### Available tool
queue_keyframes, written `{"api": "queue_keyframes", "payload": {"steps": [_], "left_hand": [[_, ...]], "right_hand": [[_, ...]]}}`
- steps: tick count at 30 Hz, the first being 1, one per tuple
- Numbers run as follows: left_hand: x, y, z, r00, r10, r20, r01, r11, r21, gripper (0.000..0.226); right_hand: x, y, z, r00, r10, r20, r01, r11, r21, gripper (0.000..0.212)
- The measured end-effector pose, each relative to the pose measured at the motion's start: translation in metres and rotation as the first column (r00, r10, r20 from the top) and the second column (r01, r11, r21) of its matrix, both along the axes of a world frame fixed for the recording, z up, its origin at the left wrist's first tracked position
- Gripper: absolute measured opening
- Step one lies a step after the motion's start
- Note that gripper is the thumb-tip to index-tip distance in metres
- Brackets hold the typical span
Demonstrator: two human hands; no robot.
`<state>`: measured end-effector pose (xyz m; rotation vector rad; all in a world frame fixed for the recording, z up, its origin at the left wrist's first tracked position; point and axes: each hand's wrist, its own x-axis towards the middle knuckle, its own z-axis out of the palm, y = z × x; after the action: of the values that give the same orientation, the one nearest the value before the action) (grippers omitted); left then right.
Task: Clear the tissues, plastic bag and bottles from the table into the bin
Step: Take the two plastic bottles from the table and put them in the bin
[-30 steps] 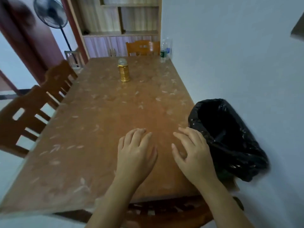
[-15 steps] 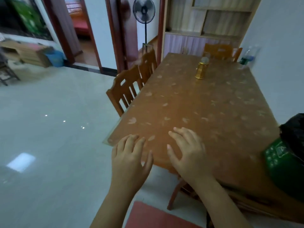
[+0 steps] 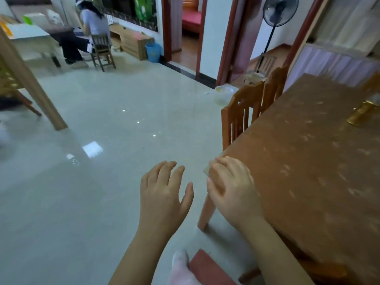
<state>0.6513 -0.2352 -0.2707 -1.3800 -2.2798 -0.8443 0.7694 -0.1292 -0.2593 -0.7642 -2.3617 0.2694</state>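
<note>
The brown patterned table (image 3: 308, 165) fills the right side of the head view. My right hand (image 3: 232, 190) hovers palm down over the table's near left corner, fingers spread, holding nothing. My left hand (image 3: 164, 192) is beside it over the floor, also empty with fingers apart. A golden can-like container (image 3: 359, 116) lies at the table's far right edge, partly cut off. The black-lined bin, tissues, plastic bag and bottles are out of view.
Two wooden chairs (image 3: 244, 114) stand along the table's left side. The glossy tiled floor (image 3: 102, 161) spreads left. A standing fan (image 3: 277, 11), doorways, a blue bucket (image 3: 153, 52) and a seated person (image 3: 90, 31) are far back. A red mat (image 3: 207, 268) lies near my foot.
The view has swung left, away from the table and bin toward the open room. My hands stay spread and empty; the left one is now off the table over the floor.
</note>
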Motion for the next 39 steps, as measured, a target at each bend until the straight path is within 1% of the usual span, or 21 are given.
{"api": "queue_keyframes", "payload": {"steps": [4, 8, 11, 16, 20, 23, 26, 28, 31, 34, 39], "left_hand": [[-0.063, 0.02, -0.004, 0.998, 0.064, -0.025, -0.065, 0.998, -0.025, 0.036], [-0.132, 0.067, 0.005, 0.996, 0.076, -0.047, -0.079, 0.994, -0.069, 0.037], [-0.177, 0.111, 0.02, 0.997, 0.053, -0.063, -0.057, 0.997, -0.059, 0.037], [-0.23, 0.174, 0.028, 0.997, 0.014, -0.07, -0.017, 0.999, -0.033, 0.036], [-0.265, 0.225, 0.022, 0.996, -0.068, -0.05, 0.066, 0.997, -0.033, 0.036], [-0.295, 0.27, 0.015, 0.99, -0.138, -0.038, 0.136, 0.99, -0.035, 0.036], [-0.334, 0.316, 0.008, 0.978, -0.208, -0.025, 0.208, 0.978, -0.025, 0.036], [-0.367, 0.345, 0.008, 0.97, -0.242, -0.027, 0.242, 0.97, -0.011, 0.036], [-0.417, 0.39, 0.015, 0.957, -0.287, -0.042, 0.288, 0.958, 0.01, 0.036], [-0.458, 0.438, 0.023, 0.937, -0.344, -0.057, 0.346, 0.938, 0.03, 0.035], [-0.49, 0.525, 0.029, 0.894, -0.444, -0.055, 0.446, 0.894, 0.034, 0.035]], "right_hand": [[-0.07, 0.027, -0.007, 0.998, 0.054, -0.029, -0.054, 0.999, 0.003, 0.039], [-0.137, 0.071, 0.001, 0.994, 0.085, -0.074, -0.084, 0.996, 0.013, 0.039], [-0.179, 0.11, 0.01, 0.994, 0.065, -0.092, -0.063, 0.998, 0.03, 0.039], [-0.228, 0.172, 0.016, 0.998, -0.001, -0.063, 0.003, 0.999, 0.037, 0.041], [-0.256, 0.215, 0.014, 0.997, -0.072, -0.04, 0.073, 0.997, 0.032, 0.041], [-0.278, 0.25, 0.007, 0.988, -0.155, -0.02, 0.156, 0.987, 0.045, 0.041], [-0.312, 0.287, 0.001, 0.969, -0.246, 0.02, 0.245, 0.969, 0.038, 0.041], [-0.342, 0.312, 0.0, 0.962, -0.271, 0.046, 0.269, 0.962, 0.036, 0.041], [-0.392, 0.355, 0.01, 0.957, -0.287, 0.026, 0.286, 0.957, 0.042, 0.04], [-0.429, 0.393, 0.019, 0.939, -0.343, 0.001, 0.343, 0.938, 0.05, 0.04], [-0.452, 0.456, 0.016, 0.891, -0.453, -0.002, 0.453, 0.891, 0.025, 0.042]]}}
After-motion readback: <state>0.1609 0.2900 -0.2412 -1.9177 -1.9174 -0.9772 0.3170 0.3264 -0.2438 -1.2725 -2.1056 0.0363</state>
